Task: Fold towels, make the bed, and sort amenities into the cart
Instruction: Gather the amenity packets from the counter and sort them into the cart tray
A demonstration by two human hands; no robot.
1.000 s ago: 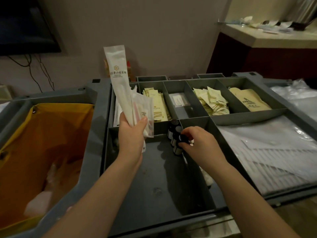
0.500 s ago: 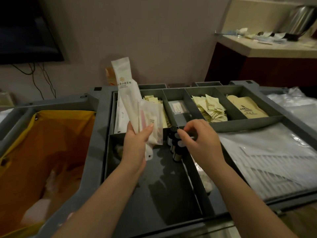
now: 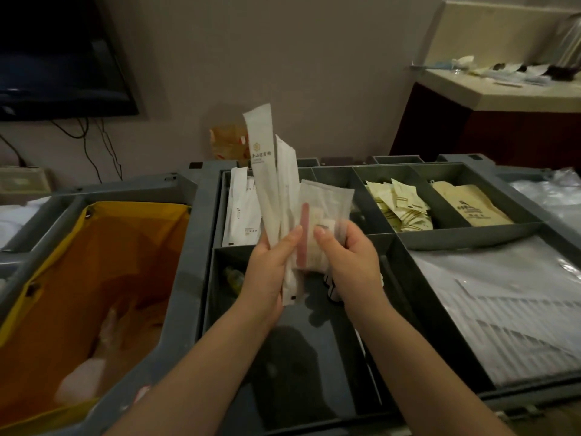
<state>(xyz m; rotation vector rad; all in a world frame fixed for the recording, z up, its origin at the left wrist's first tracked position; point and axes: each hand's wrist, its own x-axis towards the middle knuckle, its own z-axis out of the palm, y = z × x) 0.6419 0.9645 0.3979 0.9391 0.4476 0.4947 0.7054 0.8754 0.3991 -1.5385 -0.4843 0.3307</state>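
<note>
Over the cart [image 3: 198,234], the left hand [image 3: 270,272] grips long white packets [image 3: 264,171] by their lower ends, tips toward twelve o'clock, while the right hand [image 3: 349,265] pinches a small clear pouch [image 3: 323,209] at their three o'clock side. All look light, limp and slick, so a firm low pinch seems wisest.

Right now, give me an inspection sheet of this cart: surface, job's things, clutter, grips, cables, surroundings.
Surface: grey cart tray, split into compartments.
Job's things: long white packets and a clear pouch held up over the tray; cream sachets, paper bags and flat white packets sorted in back compartments.
Clutter: yellow bag at left, pale items inside.
Grips: left hand grips the long white packets; right hand pinches the clear pouch.
Cables: black cables hang under the TV.
Surroundings: counter with small items at right; plastic-wrapped stack in the tray's right side.
</note>
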